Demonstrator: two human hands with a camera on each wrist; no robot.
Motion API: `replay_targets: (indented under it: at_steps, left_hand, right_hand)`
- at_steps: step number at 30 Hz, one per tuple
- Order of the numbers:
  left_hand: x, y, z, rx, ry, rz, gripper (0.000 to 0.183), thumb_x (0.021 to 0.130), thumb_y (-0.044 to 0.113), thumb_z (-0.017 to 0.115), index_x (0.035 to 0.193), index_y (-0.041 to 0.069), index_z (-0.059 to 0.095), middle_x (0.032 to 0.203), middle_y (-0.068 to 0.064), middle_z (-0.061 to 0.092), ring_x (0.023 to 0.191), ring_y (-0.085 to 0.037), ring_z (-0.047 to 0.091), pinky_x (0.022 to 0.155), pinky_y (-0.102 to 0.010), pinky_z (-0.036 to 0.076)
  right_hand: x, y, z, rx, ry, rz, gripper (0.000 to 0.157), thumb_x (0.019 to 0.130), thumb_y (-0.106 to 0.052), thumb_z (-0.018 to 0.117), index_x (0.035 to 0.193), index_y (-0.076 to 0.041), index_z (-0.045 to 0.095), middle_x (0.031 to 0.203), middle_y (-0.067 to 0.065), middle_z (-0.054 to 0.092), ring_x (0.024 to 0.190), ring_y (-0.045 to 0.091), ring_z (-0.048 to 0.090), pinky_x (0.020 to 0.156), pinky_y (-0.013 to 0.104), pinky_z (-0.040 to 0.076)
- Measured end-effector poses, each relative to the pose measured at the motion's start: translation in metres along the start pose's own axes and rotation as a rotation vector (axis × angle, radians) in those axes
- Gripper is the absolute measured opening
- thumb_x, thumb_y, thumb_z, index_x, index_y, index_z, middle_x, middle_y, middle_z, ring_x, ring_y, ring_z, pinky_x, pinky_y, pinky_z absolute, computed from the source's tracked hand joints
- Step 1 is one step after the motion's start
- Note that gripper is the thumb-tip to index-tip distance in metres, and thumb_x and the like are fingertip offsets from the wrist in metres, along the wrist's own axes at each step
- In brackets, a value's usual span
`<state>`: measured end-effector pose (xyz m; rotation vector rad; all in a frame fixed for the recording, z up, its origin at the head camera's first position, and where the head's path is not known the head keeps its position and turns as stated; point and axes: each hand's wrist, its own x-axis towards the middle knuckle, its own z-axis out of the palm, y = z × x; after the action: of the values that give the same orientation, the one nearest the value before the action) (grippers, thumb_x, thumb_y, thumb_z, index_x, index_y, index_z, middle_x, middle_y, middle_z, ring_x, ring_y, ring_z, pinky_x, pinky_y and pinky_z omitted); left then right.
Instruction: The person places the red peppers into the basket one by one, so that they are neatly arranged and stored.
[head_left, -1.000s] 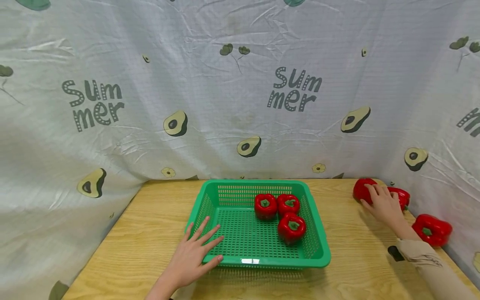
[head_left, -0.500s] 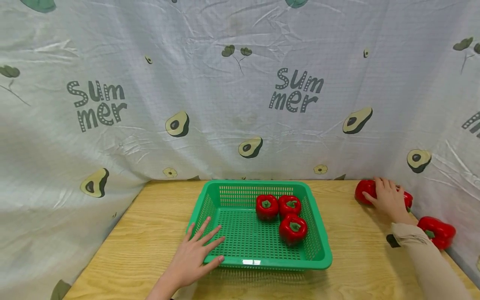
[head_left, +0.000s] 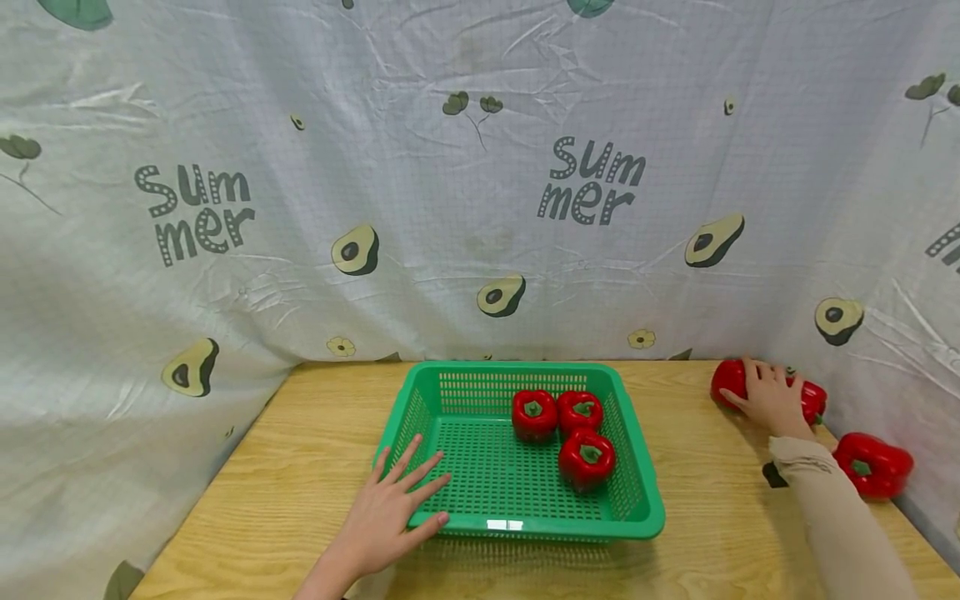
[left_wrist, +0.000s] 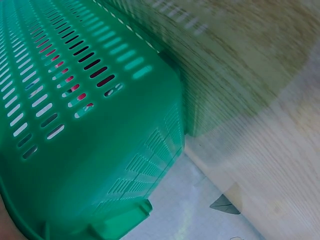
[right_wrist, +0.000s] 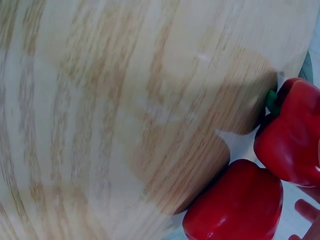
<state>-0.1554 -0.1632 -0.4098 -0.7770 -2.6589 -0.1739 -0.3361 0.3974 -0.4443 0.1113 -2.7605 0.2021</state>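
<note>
My left hand (head_left: 386, 512) lies with fingers spread over the near left corner of the green plastic basket (head_left: 633, 450). Inside the basket three red bell peppers (head_left: 586, 460) stand close together towards the right. At the far right of the table my right hand (head_left: 772, 400) grips a red bell pepper (head_left: 727, 379), thumb on its near side and fingers over its right side. Another bell pepper (head_left: 814, 402) lies just right of that hand. In the right wrist view, curled fingertips (right_wrist: 306, 209) show between a bell pepper (right_wrist: 292, 137) and the lower one (right_wrist: 237, 205).
One more bell pepper (head_left: 873, 467) lies near the table's right edge, beside the right sleeve. A printed cloth (head_left: 450, 208) hangs behind and at both sides of the wooden table (head_left: 277, 475). The left wrist view shows the basket's slotted wall (left_wrist: 100, 130).
The right hand has reached in over the far right peppers, then shifted slightly left, its thumb coming onto the left pepper. The left hand stays in place on the basket.
</note>
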Motion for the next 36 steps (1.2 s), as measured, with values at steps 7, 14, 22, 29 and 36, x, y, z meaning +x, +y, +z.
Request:
replay_targets:
  at_steps: [7,14,22,29,36]
  left_hand:
    - [0.0,0.0,0.001,0.017,0.016,0.014,0.043,0.08,0.046,0.057,0.119,0.028,0.058,0.137,0.005,0.045,0.134,-0.029,0.027,0.101,-0.059,0.021]
    - [0.0,0.0,0.0,0.018,0.014,0.009,0.043,0.081,0.047,0.056,0.12,0.028,0.058,0.137,0.005,0.044,0.135,-0.029,0.026,0.102,-0.059,0.021]
    - [0.0,0.0,0.001,0.027,0.021,0.02,0.044,0.08,0.046,0.057,0.119,0.027,0.058,0.136,0.004,0.045,0.135,-0.029,0.026,0.101,-0.06,0.022]
    - [0.002,0.0,0.0,0.014,-0.001,0.009,0.044,0.081,0.046,0.056,0.12,0.027,0.058,0.138,0.005,0.043,0.135,-0.029,0.024,0.102,-0.059,0.02]
    - [0.001,0.0,-0.002,0.001,-0.025,-0.005,0.044,0.083,0.048,0.053,0.121,0.027,0.057,0.139,0.006,0.041,0.137,-0.028,0.021,0.103,-0.059,0.02]
  right_hand:
    - [-0.002,-0.002,0.0,0.035,-0.007,0.024,0.066,0.081,-0.032,0.061,0.121,0.012,0.032,0.112,0.041,0.037,0.103,0.055,0.026,0.085,0.073,0.013]
    - [-0.002,-0.003,-0.002,0.056,-0.006,0.013,0.074,0.076,-0.033,0.066,0.119,0.015,0.03,0.11,0.04,0.037,0.1,0.054,0.027,0.08,0.071,0.015]
    - [-0.004,-0.008,-0.003,0.088,-0.001,-0.056,0.076,0.067,-0.029,0.074,0.115,0.015,0.035,0.111,0.037,0.037,0.102,0.053,0.028,0.078,0.068,0.019]
    - [-0.007,-0.01,-0.001,0.089,-0.035,-0.102,0.078,0.067,-0.024,0.074,0.121,0.012,0.031,0.113,0.037,0.039,0.102,0.05,0.032,0.079,0.064,0.024]
    - [-0.014,-0.017,-0.008,0.144,-0.085,-0.13,0.077,0.066,-0.021,0.075,0.125,0.002,0.031,0.113,0.032,0.038,0.099,0.048,0.037,0.076,0.064,0.03]
